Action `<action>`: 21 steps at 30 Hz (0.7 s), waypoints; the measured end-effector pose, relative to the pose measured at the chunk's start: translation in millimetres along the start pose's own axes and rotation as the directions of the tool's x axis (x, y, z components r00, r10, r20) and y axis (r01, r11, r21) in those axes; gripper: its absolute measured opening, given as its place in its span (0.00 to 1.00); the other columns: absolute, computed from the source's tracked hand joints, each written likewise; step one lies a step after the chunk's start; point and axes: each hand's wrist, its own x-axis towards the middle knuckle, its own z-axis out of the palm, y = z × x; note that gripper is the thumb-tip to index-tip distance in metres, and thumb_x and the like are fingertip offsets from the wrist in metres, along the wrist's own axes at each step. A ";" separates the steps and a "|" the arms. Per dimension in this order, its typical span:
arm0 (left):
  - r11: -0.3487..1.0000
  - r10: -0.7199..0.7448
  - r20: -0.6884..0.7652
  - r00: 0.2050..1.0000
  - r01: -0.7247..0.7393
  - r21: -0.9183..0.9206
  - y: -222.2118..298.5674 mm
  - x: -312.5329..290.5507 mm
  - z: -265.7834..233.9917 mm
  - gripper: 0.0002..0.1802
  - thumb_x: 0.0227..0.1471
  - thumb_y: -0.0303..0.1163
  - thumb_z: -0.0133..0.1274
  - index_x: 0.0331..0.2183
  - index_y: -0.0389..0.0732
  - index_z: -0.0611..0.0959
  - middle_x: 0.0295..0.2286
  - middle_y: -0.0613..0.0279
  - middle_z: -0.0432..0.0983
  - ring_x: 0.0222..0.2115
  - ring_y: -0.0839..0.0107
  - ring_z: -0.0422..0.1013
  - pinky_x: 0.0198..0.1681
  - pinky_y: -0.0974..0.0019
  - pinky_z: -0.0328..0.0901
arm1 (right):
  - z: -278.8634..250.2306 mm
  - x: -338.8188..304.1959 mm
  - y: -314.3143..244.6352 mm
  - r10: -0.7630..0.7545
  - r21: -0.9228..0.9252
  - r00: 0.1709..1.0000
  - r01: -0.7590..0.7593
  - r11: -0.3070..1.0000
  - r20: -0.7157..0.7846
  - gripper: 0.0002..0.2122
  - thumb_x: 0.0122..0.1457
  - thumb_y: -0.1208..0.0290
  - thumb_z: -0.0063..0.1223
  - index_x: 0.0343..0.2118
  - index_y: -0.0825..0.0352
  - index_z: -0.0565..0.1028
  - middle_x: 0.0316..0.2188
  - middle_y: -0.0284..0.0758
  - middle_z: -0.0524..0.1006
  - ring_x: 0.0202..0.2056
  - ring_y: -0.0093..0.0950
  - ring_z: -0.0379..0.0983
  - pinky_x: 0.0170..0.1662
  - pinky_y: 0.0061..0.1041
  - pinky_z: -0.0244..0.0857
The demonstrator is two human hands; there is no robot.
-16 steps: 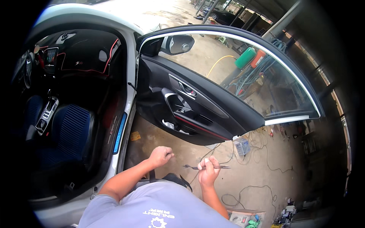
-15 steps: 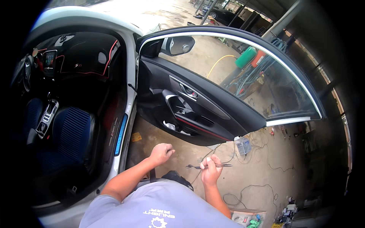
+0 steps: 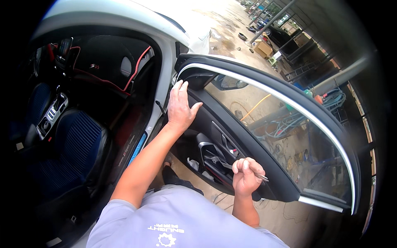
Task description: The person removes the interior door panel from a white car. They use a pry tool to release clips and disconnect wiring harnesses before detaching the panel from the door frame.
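Observation:
My left hand (image 3: 181, 106) is open, thumb spread and fingers stretched toward the front upper corner of the car door. It lies over the hinge side of the black inner door panel (image 3: 211, 108); whether it touches the panel, I cannot tell. In my closed right hand (image 3: 247, 175) is a slim metal tool (image 3: 261, 177), its pointed tip poking out to the right. Its exact kind does not show. That hand is in front of the door armrest, below the inner door handle (image 3: 229, 148). Swung wide, the door has a clear window glass (image 3: 285, 136).
To the left is the car interior, with a blue-and-black seat (image 3: 80, 140) and a gear lever (image 3: 58, 91). Beyond the glass are coiled hoses (image 3: 331, 99) on a post. Cables (image 3: 295, 213) lie on the concrete floor. A cardboard box (image 3: 262, 48) stands farther off.
I have come closer to the door. My left hand has risen from below it to its front upper part and opened. My right hand, still gripping the tool, is now before the armrest.

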 end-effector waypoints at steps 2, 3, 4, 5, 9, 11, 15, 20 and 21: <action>1.000 0.030 -0.061 0.998 -0.030 -0.005 -6.9 21.4 21.2 0.48 0.36 0.29 0.74 0.58 0.32 0.67 0.55 0.41 0.63 0.55 0.44 0.63 0.59 0.53 0.62 | 7.4 46.7 8.5 -0.168 0.002 0.965 0.171 0.985 0.202 0.16 0.64 0.85 0.45 0.20 0.66 0.58 0.21 0.32 0.62 0.21 0.24 0.58 0.23 0.25 0.60; 0.999 0.033 -0.079 0.996 -0.034 -0.020 -10.9 29.1 30.0 0.49 0.36 0.29 0.74 0.58 0.32 0.67 0.55 0.41 0.63 0.55 0.44 0.64 0.59 0.53 0.62 | 15.9 67.5 10.3 -0.212 0.017 0.942 0.215 0.976 0.259 0.17 0.65 0.84 0.46 0.20 0.65 0.55 0.20 0.31 0.60 0.20 0.24 0.58 0.22 0.25 0.60; 0.999 0.035 -0.097 0.995 -0.039 -0.036 -15.0 36.6 38.6 0.49 0.35 0.28 0.75 0.58 0.33 0.67 0.54 0.41 0.64 0.54 0.44 0.64 0.59 0.53 0.62 | 24.4 87.5 12.0 -0.256 0.034 0.915 0.258 0.965 0.313 0.19 0.65 0.84 0.46 0.20 0.64 0.53 0.19 0.30 0.58 0.20 0.23 0.57 0.22 0.25 0.59; 0.999 0.047 -0.115 0.992 -0.050 -0.022 -20.0 40.6 45.7 0.48 0.34 0.27 0.75 0.57 0.33 0.68 0.53 0.42 0.65 0.53 0.45 0.65 0.58 0.54 0.63 | 35.6 104.1 15.6 -0.307 0.044 0.892 0.310 0.950 0.333 0.22 0.67 0.81 0.47 0.21 0.62 0.49 0.18 0.29 0.56 0.19 0.23 0.57 0.21 0.24 0.58; 0.998 0.032 -0.187 0.982 -0.042 -0.050 -23.0 37.7 74.3 0.41 0.34 0.21 0.73 0.52 0.34 0.73 0.46 0.47 0.69 0.47 0.50 0.68 0.51 0.56 0.66 | 65.6 152.0 28.1 -0.455 0.127 0.763 0.451 0.884 0.459 0.25 0.67 0.79 0.48 0.20 0.57 0.45 0.19 0.26 0.49 0.13 0.19 0.50 0.13 0.20 0.47; 0.997 0.021 -0.196 0.980 -0.036 -0.074 -26.6 37.1 79.1 0.39 0.34 0.21 0.73 0.51 0.35 0.74 0.45 0.48 0.70 0.46 0.51 0.69 0.50 0.57 0.66 | 87.5 169.2 37.4 -0.527 0.159 0.677 0.529 0.834 0.514 0.25 0.66 0.81 0.48 0.19 0.57 0.46 0.19 0.26 0.48 0.12 0.19 0.51 0.13 0.20 0.47; 0.993 0.034 -0.236 0.971 -0.061 -0.106 -37.6 40.2 83.1 0.36 0.32 0.19 0.71 0.48 0.36 0.76 0.42 0.51 0.71 0.44 0.54 0.70 0.49 0.58 0.67 | 101.9 193.5 48.6 -0.549 0.281 0.442 0.537 0.795 0.709 0.12 0.37 0.88 0.57 0.16 0.62 0.66 0.21 0.31 0.55 0.15 0.25 0.55 0.18 0.24 0.52; 0.986 0.013 -0.263 0.965 -0.056 -0.158 -39.3 44.3 84.3 0.32 0.32 0.20 0.69 0.45 0.36 0.78 0.40 0.53 0.73 0.42 0.55 0.70 0.48 0.57 0.67 | 133.0 194.0 55.5 -0.446 0.168 0.341 0.608 0.776 0.827 0.11 0.36 0.88 0.53 0.18 0.60 0.70 0.20 0.29 0.57 0.14 0.23 0.56 0.16 0.23 0.50; 0.981 0.007 -0.273 0.962 -0.059 -0.186 -39.7 45.0 85.3 0.32 0.31 0.19 0.68 0.44 0.36 0.78 0.39 0.53 0.72 0.41 0.54 0.70 0.47 0.56 0.67 | 135.9 194.6 57.1 -0.420 0.146 0.321 0.621 0.770 0.849 0.10 0.35 0.86 0.55 0.18 0.60 0.71 0.20 0.29 0.58 0.15 0.23 0.56 0.17 0.23 0.50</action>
